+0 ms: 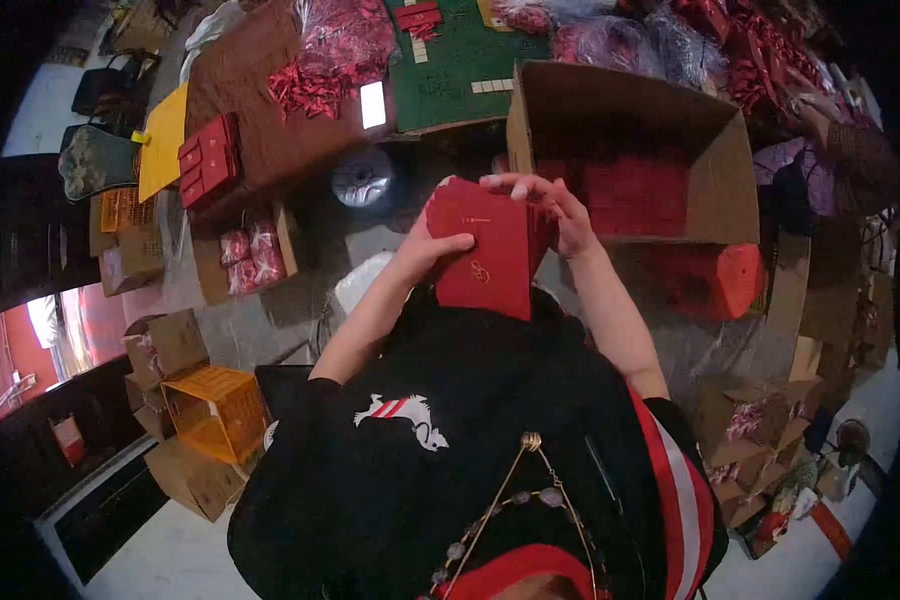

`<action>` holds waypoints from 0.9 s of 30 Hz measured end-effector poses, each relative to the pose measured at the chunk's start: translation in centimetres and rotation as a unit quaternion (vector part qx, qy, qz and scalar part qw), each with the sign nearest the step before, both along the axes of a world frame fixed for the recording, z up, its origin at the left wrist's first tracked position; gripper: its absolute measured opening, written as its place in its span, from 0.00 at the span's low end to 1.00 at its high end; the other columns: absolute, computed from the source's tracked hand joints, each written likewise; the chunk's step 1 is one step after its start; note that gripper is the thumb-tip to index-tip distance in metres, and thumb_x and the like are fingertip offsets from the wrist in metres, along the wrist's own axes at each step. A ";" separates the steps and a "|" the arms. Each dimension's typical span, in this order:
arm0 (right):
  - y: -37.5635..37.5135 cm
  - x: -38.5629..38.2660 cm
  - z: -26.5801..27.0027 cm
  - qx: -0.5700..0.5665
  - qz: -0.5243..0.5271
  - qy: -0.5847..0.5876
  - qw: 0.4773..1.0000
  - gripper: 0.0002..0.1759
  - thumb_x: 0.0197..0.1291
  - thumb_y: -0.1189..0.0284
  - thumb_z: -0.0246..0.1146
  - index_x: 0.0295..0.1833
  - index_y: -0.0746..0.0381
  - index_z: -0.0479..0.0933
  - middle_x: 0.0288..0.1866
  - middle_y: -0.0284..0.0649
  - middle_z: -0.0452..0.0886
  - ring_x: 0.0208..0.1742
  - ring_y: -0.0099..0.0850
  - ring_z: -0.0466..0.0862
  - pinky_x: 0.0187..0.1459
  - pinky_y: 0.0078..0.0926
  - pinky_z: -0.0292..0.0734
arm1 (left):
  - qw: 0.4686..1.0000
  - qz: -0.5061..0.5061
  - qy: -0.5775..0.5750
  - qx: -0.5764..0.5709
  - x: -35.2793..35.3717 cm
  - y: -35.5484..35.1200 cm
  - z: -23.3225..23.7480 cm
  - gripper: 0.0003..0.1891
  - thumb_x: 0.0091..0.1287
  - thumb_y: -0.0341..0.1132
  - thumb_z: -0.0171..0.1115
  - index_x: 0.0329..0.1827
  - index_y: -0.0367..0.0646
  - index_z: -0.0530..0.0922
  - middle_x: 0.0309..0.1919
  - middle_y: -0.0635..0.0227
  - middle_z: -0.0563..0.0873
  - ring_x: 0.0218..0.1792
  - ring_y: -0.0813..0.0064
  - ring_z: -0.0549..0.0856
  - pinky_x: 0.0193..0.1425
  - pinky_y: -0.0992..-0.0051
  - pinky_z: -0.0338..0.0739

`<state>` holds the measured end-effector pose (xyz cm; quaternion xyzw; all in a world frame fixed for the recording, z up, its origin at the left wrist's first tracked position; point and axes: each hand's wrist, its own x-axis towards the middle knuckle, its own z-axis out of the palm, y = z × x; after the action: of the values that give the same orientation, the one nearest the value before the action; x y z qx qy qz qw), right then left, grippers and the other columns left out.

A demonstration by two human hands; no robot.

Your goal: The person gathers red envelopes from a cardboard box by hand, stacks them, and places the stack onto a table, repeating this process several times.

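Observation:
Close to my chest is a red box-like packet [485, 265] with gold print on its front; I cannot make out whether it is one box or several flat pieces together. My left hand [427, 245] grips its left side, thumb lying across the front and the other fingers hidden behind. At the upper right, my right hand [562, 212] curls its fingers over the top and side edge of the packet. Just beyond my right hand stands an open cardboard box [725, 190] with red contents at its bottom.
A brown table [240, 85] at the far left bears red pouches [207, 160], red wrapped pieces and a white phone-like rectangle [372, 105]. A carton [210, 270] of red packets, an orange crate [215, 412] and a red container [725, 280] stand around. Another person's arm [820, 120] shows far right.

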<state>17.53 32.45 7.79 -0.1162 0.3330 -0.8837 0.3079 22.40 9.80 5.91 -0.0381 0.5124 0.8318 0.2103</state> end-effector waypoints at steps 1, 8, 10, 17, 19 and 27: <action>0.4 0.1 0.0 -0.001 0.000 0.002 1.000 0.32 0.60 0.43 0.58 0.50 0.63 0.76 0.66 0.48 0.71 0.68 0.43 0.70 0.68 0.44 0.64 | 1.000 0.000 0.002 -0.001 0.0 0.1 0.6 0.52 0.49 0.31 0.77 0.76 0.43 0.52 0.66 0.65 0.70 0.65 0.70 0.70 0.69 0.68 0.65; 0.6 3.3 0.1 0.370 -0.142 0.045 0.917 0.51 0.46 0.55 0.77 0.73 0.56 0.58 0.68 0.45 0.68 0.66 0.37 0.71 0.65 0.41 0.69 | 0.952 0.038 0.159 -0.257 0.9 2.0 2.9 0.58 0.48 0.29 0.78 0.78 0.49 0.45 0.69 0.61 0.66 0.67 0.70 0.68 0.70 0.67 0.64; 0.7 2.7 -0.3 0.341 -0.147 0.026 0.928 0.50 0.46 0.57 0.77 0.72 0.55 0.59 0.64 0.45 0.70 0.64 0.38 0.73 0.62 0.41 0.71 | 0.971 0.010 0.114 -0.209 0.5 1.6 4.5 0.57 0.50 0.35 0.77 0.79 0.50 0.45 0.70 0.61 0.64 0.68 0.67 0.67 0.71 0.65 0.63; 0.7 1.8 0.2 0.278 -0.116 0.059 0.952 0.41 0.49 0.66 0.76 0.68 0.53 0.65 0.62 0.44 0.71 0.60 0.37 0.75 0.60 0.37 0.72 | 0.990 0.091 0.066 -0.087 -0.1 1.6 2.6 0.25 0.60 0.29 0.68 0.61 0.45 0.71 0.58 0.65 0.76 0.57 0.74 0.76 0.62 0.72 0.70; 0.5 2.6 -0.6 0.277 -0.118 0.037 0.953 0.40 0.50 0.67 0.75 0.68 0.54 0.65 0.61 0.43 0.72 0.60 0.36 0.75 0.60 0.37 0.72 | 0.988 0.148 0.023 -0.037 1.5 2.6 2.4 0.12 0.63 0.28 0.65 0.48 0.44 0.74 0.46 0.67 0.82 0.48 0.77 0.80 0.56 0.74 0.74; -1.8 1.8 -2.4 0.285 -0.121 0.028 0.950 0.38 0.54 0.69 0.73 0.68 0.60 0.63 0.56 0.43 0.76 0.54 0.33 0.79 0.55 0.32 0.76 | 0.982 0.179 0.043 -0.051 3.1 2.4 4.9 0.28 0.63 0.31 0.66 0.66 0.49 0.66 0.51 0.68 0.76 0.53 0.78 0.76 0.59 0.76 0.72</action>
<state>19.28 30.66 5.43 -0.0071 0.5912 -0.7790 0.2091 25.55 12.21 10.84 -0.1038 0.5476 0.8296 0.0334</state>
